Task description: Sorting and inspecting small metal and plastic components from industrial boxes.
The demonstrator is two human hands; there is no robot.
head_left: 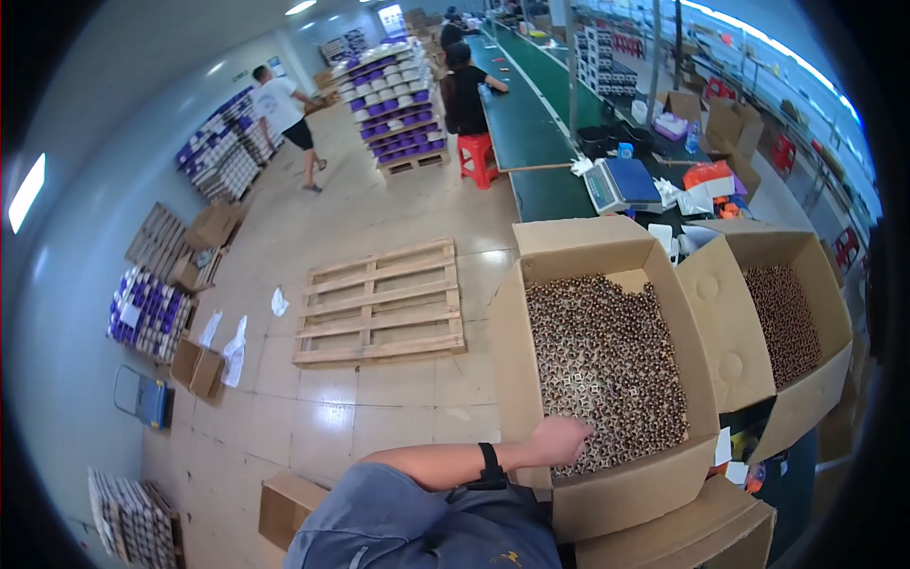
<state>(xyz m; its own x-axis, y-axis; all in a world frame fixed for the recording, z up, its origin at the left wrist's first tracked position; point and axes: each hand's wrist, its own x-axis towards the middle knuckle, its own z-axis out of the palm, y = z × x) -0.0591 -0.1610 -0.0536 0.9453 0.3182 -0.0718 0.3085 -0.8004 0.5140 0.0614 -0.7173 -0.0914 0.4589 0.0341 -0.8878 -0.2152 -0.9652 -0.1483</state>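
Note:
A wide cardboard box [512, 379] stands open in front of me, its flaps folded outward. It is filled with a great many small, shiny brown-and-silver parts [607, 360], which look rounded, some with a cross-like outline. My left hand [556, 442], with a black band [491, 465] at the wrist, reaches over the near left edge of this box. Its fingers are closed and touch or hover just above the parts at the near end; whatever they hold is hidden. My right hand does not show.
To the right, a second open carton [739, 351] holds similar brown parts. Beyond the boxes, a blue-topped scale [621, 183] sits on a long green bench [531, 123]. A wooden pallet [379, 299] lies on the floor at left. One person sits at the bench; another walks farther back.

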